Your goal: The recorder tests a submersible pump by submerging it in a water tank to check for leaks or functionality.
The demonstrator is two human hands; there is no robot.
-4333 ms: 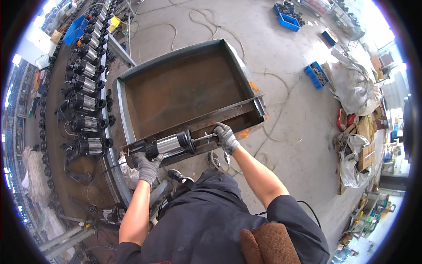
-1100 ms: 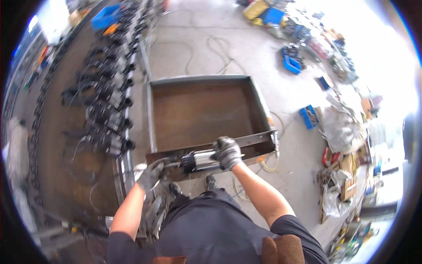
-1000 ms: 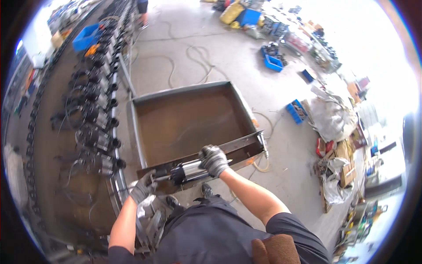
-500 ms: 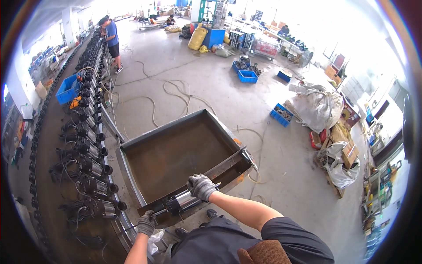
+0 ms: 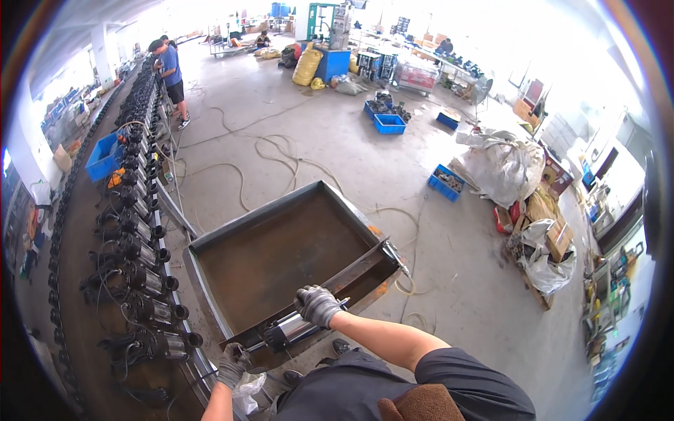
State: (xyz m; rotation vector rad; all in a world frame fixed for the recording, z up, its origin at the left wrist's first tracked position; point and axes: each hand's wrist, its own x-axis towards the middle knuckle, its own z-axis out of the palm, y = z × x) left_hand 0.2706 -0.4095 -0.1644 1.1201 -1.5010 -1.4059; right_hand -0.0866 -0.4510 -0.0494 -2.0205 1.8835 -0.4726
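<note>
My right hand (image 5: 317,306), in a grey glove, grips the right end of a silver and black pump (image 5: 288,328). The pump lies slanted along the near ledge of a metal tank (image 5: 200,281), which holds shallow brownish liquid (image 5: 281,252). Just off the pump's left end, my gloved left hand (image 5: 233,365) has its fingers curled; what lies inside them is hidden. A thin rod (image 5: 254,345) shows between that hand and the pump's black end.
Left of the tank, a long line of similar pumps with cables (image 5: 144,281) runs into the distance, past a blue bin (image 5: 105,158). A person (image 5: 172,70) stands beside it. Hoses (image 5: 281,158) cross the floor. Blue crates (image 5: 446,184) and white sacks (image 5: 509,168) stand to the right.
The whole view has shifted slightly. My left hand has drawn a little back from the pump's end, toward me. The right hand keeps its grip on the pump.
</note>
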